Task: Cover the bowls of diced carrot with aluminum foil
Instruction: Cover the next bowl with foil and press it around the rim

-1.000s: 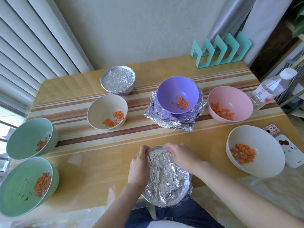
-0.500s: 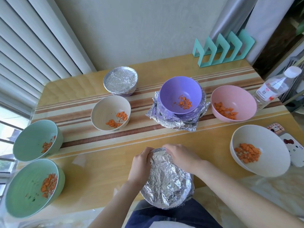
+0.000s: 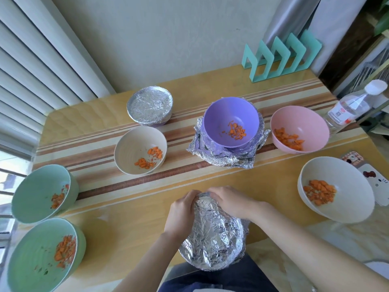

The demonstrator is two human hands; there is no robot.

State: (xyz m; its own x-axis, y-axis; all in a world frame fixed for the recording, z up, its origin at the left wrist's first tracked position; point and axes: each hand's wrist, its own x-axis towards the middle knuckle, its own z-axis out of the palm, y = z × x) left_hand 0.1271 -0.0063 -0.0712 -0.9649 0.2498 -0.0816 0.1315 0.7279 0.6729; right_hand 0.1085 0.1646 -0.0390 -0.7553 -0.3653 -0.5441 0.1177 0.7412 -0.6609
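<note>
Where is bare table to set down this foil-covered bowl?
Widest bare patch: between the near green bowl and your left hand. Smaller: the far left corner, beside the finished foil bowl. Crowded on the right: pink bowl, white bowl, bottle.

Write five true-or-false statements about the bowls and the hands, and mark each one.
1. The left hand and right hand both hold the near foiled bowl. True.
2. The purple bowl is foil-covered. False: it is open, sitting on a foil stack.
3. The pink bowl contains diced carrot. True.
4. The nearer green bowl is empty. False: it holds carrot.
5. The far foiled bowl stands beyond the left beige bowl. True.
</note>
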